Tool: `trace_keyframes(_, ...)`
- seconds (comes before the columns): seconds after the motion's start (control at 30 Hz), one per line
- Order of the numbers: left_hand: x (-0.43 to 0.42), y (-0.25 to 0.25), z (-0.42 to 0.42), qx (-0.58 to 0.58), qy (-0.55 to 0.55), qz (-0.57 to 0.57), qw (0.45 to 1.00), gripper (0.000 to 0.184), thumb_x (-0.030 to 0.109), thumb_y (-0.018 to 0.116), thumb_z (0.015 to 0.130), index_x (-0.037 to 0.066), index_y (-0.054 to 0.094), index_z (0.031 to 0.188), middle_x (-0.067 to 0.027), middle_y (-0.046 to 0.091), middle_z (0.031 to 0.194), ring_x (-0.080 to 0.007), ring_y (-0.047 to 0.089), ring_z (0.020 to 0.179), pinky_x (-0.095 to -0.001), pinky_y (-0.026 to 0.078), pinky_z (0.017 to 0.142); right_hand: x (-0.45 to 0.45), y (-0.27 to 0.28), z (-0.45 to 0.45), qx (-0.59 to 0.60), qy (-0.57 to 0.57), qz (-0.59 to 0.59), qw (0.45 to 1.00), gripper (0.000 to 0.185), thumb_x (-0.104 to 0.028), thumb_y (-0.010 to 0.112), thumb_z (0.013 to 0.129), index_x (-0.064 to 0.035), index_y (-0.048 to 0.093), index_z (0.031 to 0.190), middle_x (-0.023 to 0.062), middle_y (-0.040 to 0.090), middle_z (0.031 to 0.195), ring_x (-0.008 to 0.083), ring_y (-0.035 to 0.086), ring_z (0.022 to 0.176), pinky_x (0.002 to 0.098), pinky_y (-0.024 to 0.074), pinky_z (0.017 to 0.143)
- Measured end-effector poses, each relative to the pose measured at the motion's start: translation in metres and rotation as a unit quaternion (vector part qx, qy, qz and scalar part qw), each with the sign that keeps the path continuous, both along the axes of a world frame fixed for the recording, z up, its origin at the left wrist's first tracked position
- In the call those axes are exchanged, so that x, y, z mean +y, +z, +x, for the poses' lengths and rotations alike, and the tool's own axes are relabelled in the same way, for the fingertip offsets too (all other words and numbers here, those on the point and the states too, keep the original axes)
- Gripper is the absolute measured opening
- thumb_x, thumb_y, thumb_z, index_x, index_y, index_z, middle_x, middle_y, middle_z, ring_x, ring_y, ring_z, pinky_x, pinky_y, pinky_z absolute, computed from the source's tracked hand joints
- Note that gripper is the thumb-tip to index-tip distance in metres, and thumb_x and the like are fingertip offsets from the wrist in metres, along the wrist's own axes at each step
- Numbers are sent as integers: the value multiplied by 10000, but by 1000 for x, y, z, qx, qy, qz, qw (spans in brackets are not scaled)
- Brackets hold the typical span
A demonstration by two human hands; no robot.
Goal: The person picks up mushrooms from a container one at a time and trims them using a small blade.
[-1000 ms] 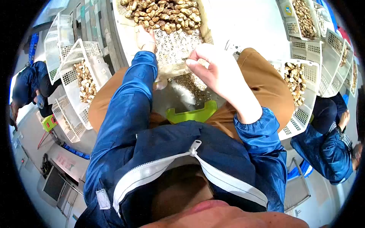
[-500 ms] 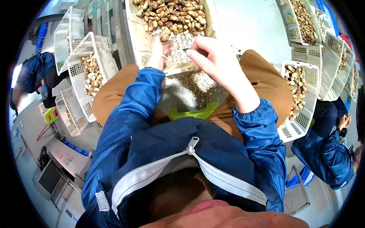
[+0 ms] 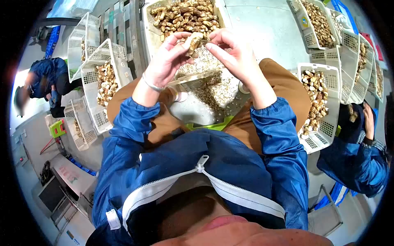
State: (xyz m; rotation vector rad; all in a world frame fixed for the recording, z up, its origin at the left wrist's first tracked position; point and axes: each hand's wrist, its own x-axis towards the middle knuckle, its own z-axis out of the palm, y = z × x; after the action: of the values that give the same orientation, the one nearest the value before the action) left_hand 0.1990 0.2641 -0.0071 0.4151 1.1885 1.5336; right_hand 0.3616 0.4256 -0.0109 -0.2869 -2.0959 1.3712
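Note:
My left hand (image 3: 164, 61) holds a pale, brown-skinned mushroom (image 3: 194, 42) upright between thumb and fingers, above the near end of a white plastic crate (image 3: 152, 41). Just right of the mushroom is my right hand (image 3: 232, 51), its thumb and forefinger pinched together; whatever sits between them is too small to make out. Inside the crate, brown mushrooms (image 3: 186, 16) are heaped toward the far end. The crate's star-patterned bottom (image 3: 201, 61) shows below my hands, with crumbs on it.
Dark and pale scraps (image 3: 215, 92) litter the floor between my legs, near a green plastic piece (image 3: 209, 125). Crates of mushrooms stand at my left (image 3: 107, 84) and right (image 3: 315, 98). Co-workers in blue jackets sit at the far left (image 3: 45, 78) and right (image 3: 357, 160).
My left hand has lifted a mushroom from the crate and brought it up beside my right hand. The right hand has shifted slightly, still pinched.

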Motion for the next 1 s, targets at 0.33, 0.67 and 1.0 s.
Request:
trace_keyframes(0.33,0,-8,6,270,46,9,962,387,24,669,908,61,517,1261,-43,609,1162,-121,589,1065,-263,484,918,-5,-5,-12,-30,17,-66,997,158,-156,744,848,-25,656,843,109,703,1043,220,676,903,333,550,742)
trace_keyframes(0.67,-10,-3,-2,176,18,-5,984,429,76,651,908,28,544,1321,-32,609,1093,-81,561,870,-215,476,731,-12,-12,-19,-39,58,-102,992,167,-176,761,842,-40,670,875,94,697,1046,185,664,923,326,545,750)
trace_keyframes(1.0,-9,0,6,127,-15,-68,989,429,94,665,892,32,554,1302,13,587,895,-30,501,661,-182,414,583,-13,-5,-13,-59,40,-258,964,159,-179,720,896,-23,691,901,55,705,878,99,636,820,274,527,745)
